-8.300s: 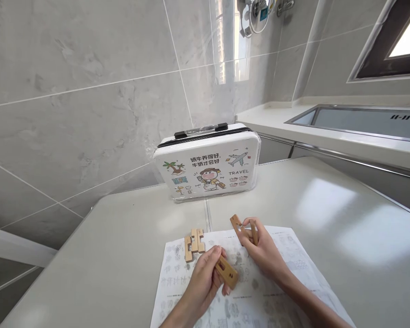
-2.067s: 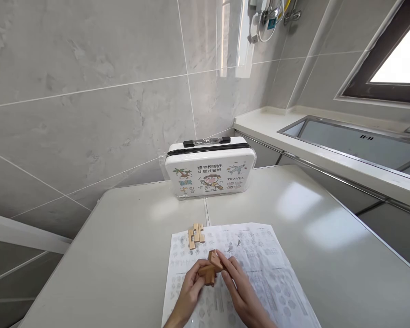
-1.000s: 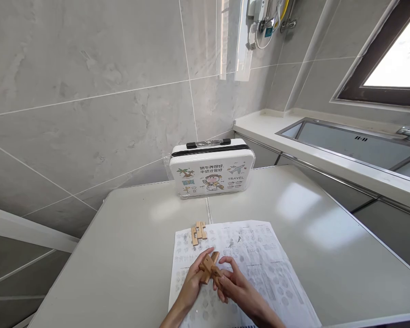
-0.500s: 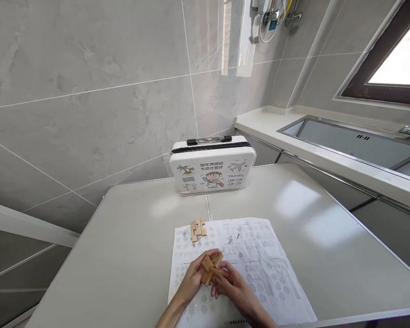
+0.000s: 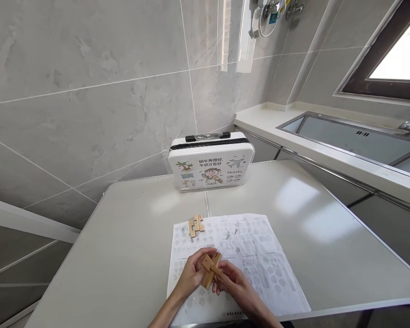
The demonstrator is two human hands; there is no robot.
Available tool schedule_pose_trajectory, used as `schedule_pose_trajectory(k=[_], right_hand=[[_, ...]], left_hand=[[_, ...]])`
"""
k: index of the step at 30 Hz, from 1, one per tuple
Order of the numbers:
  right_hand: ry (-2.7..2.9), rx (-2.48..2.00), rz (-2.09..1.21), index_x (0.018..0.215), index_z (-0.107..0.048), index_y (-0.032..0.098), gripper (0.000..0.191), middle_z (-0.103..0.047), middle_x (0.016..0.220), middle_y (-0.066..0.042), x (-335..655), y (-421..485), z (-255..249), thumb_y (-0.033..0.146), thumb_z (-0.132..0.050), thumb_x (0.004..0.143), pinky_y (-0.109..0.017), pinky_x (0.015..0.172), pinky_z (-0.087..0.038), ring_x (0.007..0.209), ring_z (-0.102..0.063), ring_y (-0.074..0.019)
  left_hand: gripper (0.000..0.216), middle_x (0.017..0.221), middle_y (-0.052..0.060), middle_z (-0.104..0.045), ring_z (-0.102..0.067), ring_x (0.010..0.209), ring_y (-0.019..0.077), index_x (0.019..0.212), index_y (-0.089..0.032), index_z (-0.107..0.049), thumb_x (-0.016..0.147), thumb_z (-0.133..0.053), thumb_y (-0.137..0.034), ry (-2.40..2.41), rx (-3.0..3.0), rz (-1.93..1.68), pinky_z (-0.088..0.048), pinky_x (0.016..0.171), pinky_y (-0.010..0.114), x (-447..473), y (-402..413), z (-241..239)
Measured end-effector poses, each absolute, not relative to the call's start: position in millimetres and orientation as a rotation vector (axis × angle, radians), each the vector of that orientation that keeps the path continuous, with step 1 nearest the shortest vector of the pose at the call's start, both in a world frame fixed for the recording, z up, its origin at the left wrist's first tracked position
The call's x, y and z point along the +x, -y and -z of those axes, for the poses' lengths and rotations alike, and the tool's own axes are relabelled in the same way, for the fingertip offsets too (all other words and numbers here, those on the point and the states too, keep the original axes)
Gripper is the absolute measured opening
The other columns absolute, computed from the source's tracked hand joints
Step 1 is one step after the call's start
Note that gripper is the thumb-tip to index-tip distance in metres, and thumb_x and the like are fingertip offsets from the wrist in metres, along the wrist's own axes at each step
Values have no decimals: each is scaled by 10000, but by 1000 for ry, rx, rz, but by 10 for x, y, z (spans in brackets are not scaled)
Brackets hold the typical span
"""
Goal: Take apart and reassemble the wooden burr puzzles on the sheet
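Observation:
Several interlocked wooden puzzle pieces [image 5: 208, 269] are held between my two hands over the printed sheet. My left hand [image 5: 192, 273] wraps around their left side, fingers curled over the top. From the right, my right hand [image 5: 234, 283] pinches a rod-like piece that sticks out toward it. Part of the pieces is hidden behind my fingers. Farther back, several loose notched wooden blocks [image 5: 196, 225] lie close together at the sheet's upper left corner. Beneath both hands, the paper sheet [image 5: 273, 273] carries faint printed figures.
A white suitcase [image 5: 212, 166] in plastic wrap stands at the table's back edge, against the tiled wall. The pale table [image 5: 123, 255] extends to both sides. To the right is a counter with a sink [image 5: 348, 141], below a window.
My hands stay around the wooden pieces, which have turned slightly in my grip. The view has tilted a little; the blocks and suitcase look unmoved.

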State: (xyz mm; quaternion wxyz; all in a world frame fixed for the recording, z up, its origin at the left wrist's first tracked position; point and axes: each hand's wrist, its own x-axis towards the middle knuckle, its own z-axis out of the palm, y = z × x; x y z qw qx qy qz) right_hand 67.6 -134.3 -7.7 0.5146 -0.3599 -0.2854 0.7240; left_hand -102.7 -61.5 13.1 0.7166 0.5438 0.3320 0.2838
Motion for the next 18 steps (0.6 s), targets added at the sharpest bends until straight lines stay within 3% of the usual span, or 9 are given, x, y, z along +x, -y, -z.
schedule_pose_trajectory(k=[2,4,7,10,14,18], right_hand=[[724,-902,-1713,1001,-663,211,446,-721,877,-39,774,1354,54,636,-751,900,-359,723,-541,741,-706,-210],[776,-980,-1629,1019,-667,215,439,-748,938,-67,921,1353,16,636,-732,915,-380,732,-560,763,-725,-233],[861,-1143,-1428,1053,-672,218,432,-774,974,-101,1214,1333,-48,635,-690,941,-413,747,-586,815,-739,-272],[933,-1320,-1204,1082,-667,222,433,-788,1067,-127,1546,1300,-67,638,-638,966,-446,822,-599,905,-756,-304],[977,-1619,-858,1090,-664,234,443,-805,1091,-131,1951,1232,0,649,-616,944,-470,913,-583,1002,-759,-325],[950,-1811,-633,1050,-669,233,422,-811,1075,-135,2203,1120,95,626,-581,923,-449,890,-570,1045,-746,-333]], left_hand=[[487,1403,147,-669,-695,1224,321,1457,-253,-566,1002,-639,-411,-817,1452,-677,-551,1078,496,-1102,606,-170],[472,1526,126,-594,-549,1425,319,1518,-284,-513,1053,-541,-357,-951,1748,-684,-407,1228,541,-1256,586,-211],[458,1629,69,-495,-356,1567,299,1543,-323,-481,1091,-421,-278,-1175,2175,-702,-309,1285,577,-1650,556,-245],[540,1693,45,-409,-240,1614,329,1611,-333,-381,1082,-457,-258,-1241,2526,-575,-314,1269,619,-2131,578,-226],[648,1743,64,-302,-201,1624,347,1691,-311,-192,1095,-444,-277,-1290,2678,-303,-279,1277,641,-2529,676,-135],[675,1762,63,-244,-187,1629,338,1706,-311,-100,1108,-413,-318,-1410,2638,-251,-264,1286,636,-2518,706,-56]])
